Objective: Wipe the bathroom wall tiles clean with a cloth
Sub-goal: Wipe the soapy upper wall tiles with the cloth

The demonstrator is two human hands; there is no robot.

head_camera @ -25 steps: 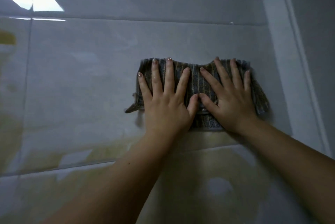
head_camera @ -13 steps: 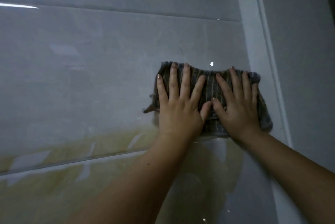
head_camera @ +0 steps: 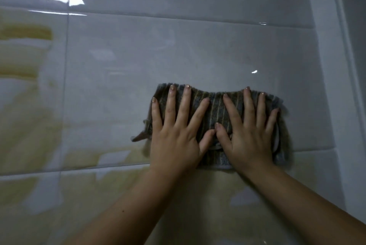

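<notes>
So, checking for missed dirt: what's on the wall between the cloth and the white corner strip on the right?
Only bare grey tile between the cloth and the corner strip, in the head view.

Left grip (head_camera: 174, 139) and right grip (head_camera: 249, 137): nails (head_camera: 172, 87) short, with a pale glossy finish. Left forearm (head_camera: 130, 205) and right forearm (head_camera: 301, 201) bare to frame edge; one small dark mark on the left.

Hands: two, left hand (head_camera: 174, 141) and right hand (head_camera: 247, 141), thumbs touching.
Fingers (head_camera: 184, 110): ten, all laid straight.
Cloth (head_camera: 215, 106): one, under the fingers.
Tiles (head_camera: 118, 78): six partly seen, around the fingers.
Corner strip (head_camera: 326, 66): one, right of the fingers.
</notes>
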